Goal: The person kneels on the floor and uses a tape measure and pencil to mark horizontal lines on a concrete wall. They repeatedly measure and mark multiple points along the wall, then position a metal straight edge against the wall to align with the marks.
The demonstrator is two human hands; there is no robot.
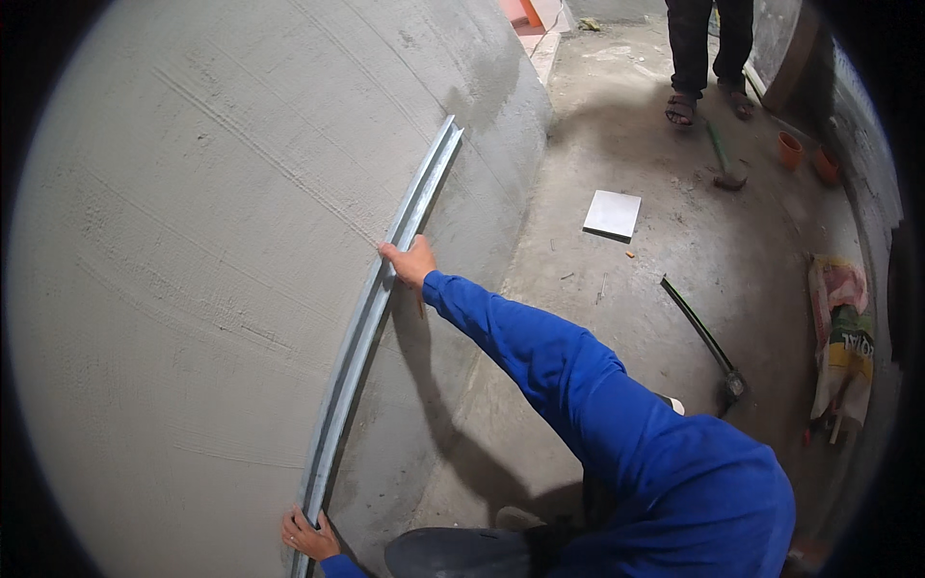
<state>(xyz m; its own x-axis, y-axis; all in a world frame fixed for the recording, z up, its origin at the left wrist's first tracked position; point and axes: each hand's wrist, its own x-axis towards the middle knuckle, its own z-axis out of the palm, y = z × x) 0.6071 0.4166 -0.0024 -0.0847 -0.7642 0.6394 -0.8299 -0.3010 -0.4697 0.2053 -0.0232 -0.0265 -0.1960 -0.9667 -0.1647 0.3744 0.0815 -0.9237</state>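
Note:
A long galvanized metal channel (347, 361) lies at a slant along the grey plastered wall (222, 260). Low on it, my left hand (310, 535) grips the profile, thumb and fingers round its edges. Farther up, my right hand (409, 262) is closed on the same channel, thumb over its face; the other fingers are mostly hidden behind it. The channel's upper end sticks out beyond my right hand. Both arms wear blue sleeves, and my right arm reaches across from the lower right.
On the concrete floor lie a white square tile (613, 215), a green-handled hammer (720, 154) and a dark strip with green edges (699, 323). Another person (708, 48) stands in sandals at the back. Orange pots (790, 150) and a printed sack (842, 337) sit along the right.

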